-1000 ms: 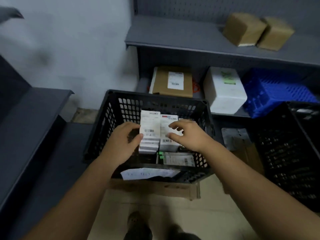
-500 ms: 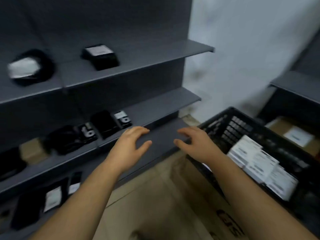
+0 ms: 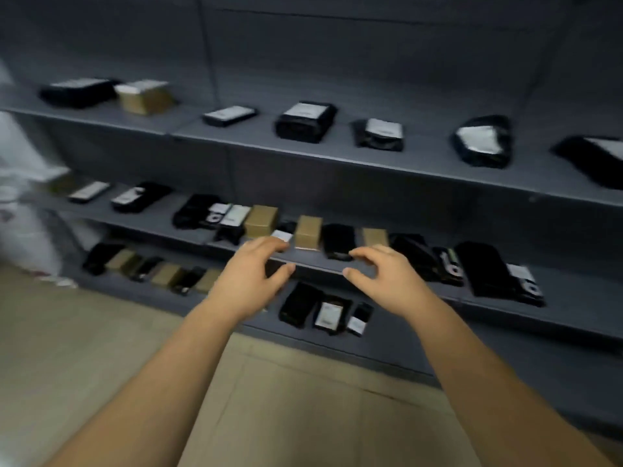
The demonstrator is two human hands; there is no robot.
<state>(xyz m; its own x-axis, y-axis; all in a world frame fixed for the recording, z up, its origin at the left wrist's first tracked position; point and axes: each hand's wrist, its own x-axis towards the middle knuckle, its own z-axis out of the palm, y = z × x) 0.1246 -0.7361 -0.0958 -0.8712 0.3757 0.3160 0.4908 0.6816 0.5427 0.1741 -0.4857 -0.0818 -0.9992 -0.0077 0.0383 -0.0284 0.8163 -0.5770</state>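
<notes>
Your left hand [image 3: 251, 271] and right hand [image 3: 381, 274] hover apart, empty, fingers loosely spread; judged a reach step. The tan box [image 3: 307, 232] sits just beyond and between them on the shelf [image 3: 313, 259]. The next move calls for a forward reach over the shelf edge. A black packet [image 3: 338, 240] crowds the box ahead of your right fingertips. There is open room beneath your wrists.

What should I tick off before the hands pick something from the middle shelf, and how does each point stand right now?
1. Left hand free: ok, fingers loosely curled, nothing held.
2. Right hand free: ok, likewise nothing held.
3. Hands at shelf level: ok, both are in front of the middle shelf at its front edge.
4. Target settled: cannot tell; a brown box and a black parcel lie side by side between the hands.
5. Labels legible: not ok, the picture is blurred.
6. Room for a grip round the brown box: cannot tell; the black parcel sits close beside it.
</notes>
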